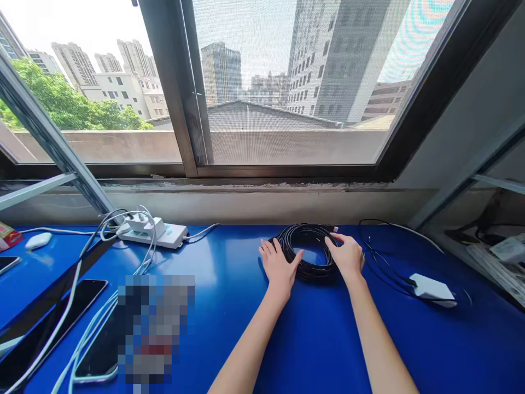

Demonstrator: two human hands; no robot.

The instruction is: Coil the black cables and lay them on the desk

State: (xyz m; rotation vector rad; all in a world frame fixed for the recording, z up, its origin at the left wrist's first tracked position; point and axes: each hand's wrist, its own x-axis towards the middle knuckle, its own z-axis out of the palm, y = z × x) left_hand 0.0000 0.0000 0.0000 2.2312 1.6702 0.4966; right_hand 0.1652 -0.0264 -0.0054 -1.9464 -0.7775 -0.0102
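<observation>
Hands (280, 269) on coiled black cable (316, 272); blue tabletop (229, 284), window (262, 131) behind.

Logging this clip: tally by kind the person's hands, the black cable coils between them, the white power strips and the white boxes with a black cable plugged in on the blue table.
Left hand and right hand: 2
Black cable coil: 1
White power strip: 1
White box, black cable plugged in: 1
Total: 5
</observation>
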